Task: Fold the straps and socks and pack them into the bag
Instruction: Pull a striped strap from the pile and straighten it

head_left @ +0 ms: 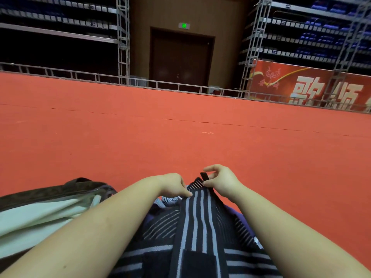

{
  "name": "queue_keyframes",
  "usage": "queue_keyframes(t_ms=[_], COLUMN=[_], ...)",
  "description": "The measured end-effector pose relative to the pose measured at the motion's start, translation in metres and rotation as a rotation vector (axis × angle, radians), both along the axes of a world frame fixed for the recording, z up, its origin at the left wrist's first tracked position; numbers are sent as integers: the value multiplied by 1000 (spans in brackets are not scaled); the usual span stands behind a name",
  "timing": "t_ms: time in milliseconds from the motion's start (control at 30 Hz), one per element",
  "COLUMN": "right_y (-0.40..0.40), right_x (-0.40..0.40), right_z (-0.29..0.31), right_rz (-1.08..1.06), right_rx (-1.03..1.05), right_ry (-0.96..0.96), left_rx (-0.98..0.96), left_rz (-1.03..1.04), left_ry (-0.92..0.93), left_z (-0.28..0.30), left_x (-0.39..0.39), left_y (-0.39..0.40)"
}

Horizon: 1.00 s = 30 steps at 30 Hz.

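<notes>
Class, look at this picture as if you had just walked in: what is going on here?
A person sits on a red floor and works on a black strap with grey stripes stretched out in front of them. The left hand pinches the strap's far end at its left edge, and the right hand pinches the right edge near a small black tab. An open bag with a pale lining lies to the left. The strap is not yet packed.

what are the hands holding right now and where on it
Both hold the striped strap at its far end: the left hand pinches its left edge, the right hand pinches its right edge by the black tab.
</notes>
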State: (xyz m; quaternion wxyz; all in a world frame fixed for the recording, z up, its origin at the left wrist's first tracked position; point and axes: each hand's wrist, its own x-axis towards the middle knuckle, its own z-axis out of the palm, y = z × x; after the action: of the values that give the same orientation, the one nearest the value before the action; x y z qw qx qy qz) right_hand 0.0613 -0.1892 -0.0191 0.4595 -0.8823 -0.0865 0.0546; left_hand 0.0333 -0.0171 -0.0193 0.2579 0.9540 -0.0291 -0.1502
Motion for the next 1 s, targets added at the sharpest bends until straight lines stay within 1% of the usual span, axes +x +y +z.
queue_keyframes(t_ms=[133,200,300,367,467,567,667,767,833,867,1000], right_y=[-5,-8,-13,-17,-22,-25,-26,-28,-27,-26,-21], right_x=[-10,-18,-30,-40,-59,-80,-104,-132,-149,-156,-186], right_z=[28,45,66,76,84,93,105,115,116,117,124], right_rz=[-1,6,-1,-10,-24,6,81,199,299,335,408], right_rx=[212,259,301,294,202,135,138,145,212,254,361], right_ry=[-54,-82,-115,-153,-248,-285,-230,-47,82,117,139], left_rx=[-277,-429,-549,-584,-614,-705,-864,-967,-988,-988,-973], left_rz=[94,132,178,189,207,224,229,250,274,281,235], left_ry=[-83,-165,-286,-351,-425,-446,-399,-395,-407,-401,-285], left_z=[10,22,47,64,82,97,116,135,145,149,157], left_x=[-9,-15,-29,-41,-57,-75,-99,-123,-139,-148,-186], left_y=[1,0,-3,-5,-10,-16,-21,-22,-19,-17,-9])
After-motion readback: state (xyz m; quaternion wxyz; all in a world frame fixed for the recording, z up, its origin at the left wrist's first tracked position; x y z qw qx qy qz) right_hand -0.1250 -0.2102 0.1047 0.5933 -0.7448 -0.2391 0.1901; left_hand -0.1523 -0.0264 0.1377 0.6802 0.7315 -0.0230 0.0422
